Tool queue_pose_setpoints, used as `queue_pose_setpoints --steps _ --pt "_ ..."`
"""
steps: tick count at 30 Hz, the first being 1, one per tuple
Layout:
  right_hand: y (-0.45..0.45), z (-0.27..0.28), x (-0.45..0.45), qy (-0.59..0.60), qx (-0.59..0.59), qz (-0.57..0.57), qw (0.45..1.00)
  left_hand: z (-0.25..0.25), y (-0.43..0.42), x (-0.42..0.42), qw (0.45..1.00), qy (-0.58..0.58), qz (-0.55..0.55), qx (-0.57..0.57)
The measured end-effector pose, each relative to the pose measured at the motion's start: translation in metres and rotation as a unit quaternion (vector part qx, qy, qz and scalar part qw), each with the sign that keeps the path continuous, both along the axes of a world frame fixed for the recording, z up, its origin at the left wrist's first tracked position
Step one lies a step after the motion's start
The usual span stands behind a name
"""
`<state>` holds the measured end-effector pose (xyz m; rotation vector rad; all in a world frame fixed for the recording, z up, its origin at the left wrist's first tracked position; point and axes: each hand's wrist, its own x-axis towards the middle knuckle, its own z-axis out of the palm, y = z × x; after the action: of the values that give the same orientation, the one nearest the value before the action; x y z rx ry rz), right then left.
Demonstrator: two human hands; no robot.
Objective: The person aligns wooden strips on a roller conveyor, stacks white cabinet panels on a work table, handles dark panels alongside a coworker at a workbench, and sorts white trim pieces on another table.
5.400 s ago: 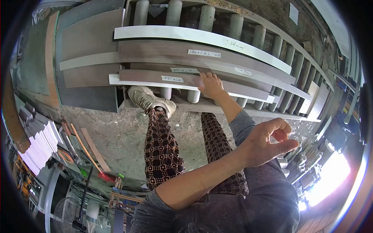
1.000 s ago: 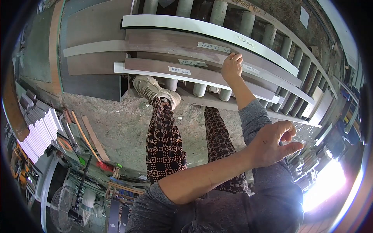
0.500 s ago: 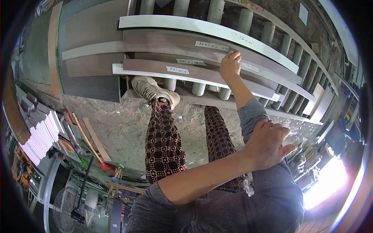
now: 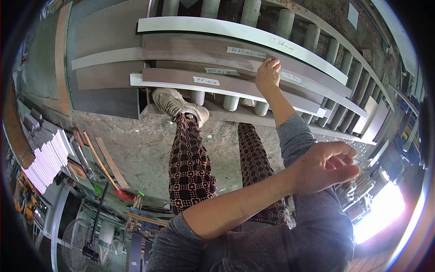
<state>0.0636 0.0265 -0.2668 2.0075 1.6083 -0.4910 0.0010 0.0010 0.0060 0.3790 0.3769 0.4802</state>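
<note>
My right hand [image 4: 268, 76] reaches out over long grey-brown strips, its fingers curled together by the edge of a labelled strip [image 4: 190, 47]. What those fingers hold, if anything, is hidden. A paper label [image 4: 246, 52] with handwriting lies just left of the fingertips, and another label [image 4: 291, 77] is to their right. Crossing in front of my body, my left hand [image 4: 322, 167] hovers by my right sleeve, loosely curled with thumb apart and nothing visible in it. Nearer my feet lies another labelled strip [image 4: 172, 76] with a white edge.
A long white strip [image 4: 204, 28] lies along the far side on a roller conveyor [image 4: 285, 23]. Dark panels [image 4: 108, 103] are at the left. Stacked white-edged strips [image 4: 50, 158], a long orange stick [image 4: 100, 156] and a fan [image 4: 79, 240] stand lower left.
My left hand has turned and loosened from a fist, moving slightly right, so its palm side and curled fingers show. My right hand stays almost in place over the strips.
</note>
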Motion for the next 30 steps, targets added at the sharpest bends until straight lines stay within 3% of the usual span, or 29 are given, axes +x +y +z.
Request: queue_pose_setpoints --steps 6,15,19,24,30 --pt "-0.001 -0.001 0.001 -0.007 0.008 0.017 1.0 -0.002 0.004 -0.002 0.999 0.011 0.005 -0.036" --pt "-0.002 -0.003 0.002 0.006 0.018 0.007 1.0 -0.004 0.0 -0.002 0.995 0.095 0.001 -0.005" --pt "-0.002 -0.002 0.002 0.009 0.018 0.003 1.0 -0.003 -0.006 0.001 0.976 0.18 0.06 0.104" --pt "-0.003 -0.002 0.003 0.008 0.016 -0.001 1.0 -0.003 -0.02 0.005 0.892 0.307 0.146 0.298" --pt "-0.004 -0.002 0.003 0.027 0.019 -0.01 0.999 0.0 -0.025 0.0 0.881 0.315 0.015 0.352"
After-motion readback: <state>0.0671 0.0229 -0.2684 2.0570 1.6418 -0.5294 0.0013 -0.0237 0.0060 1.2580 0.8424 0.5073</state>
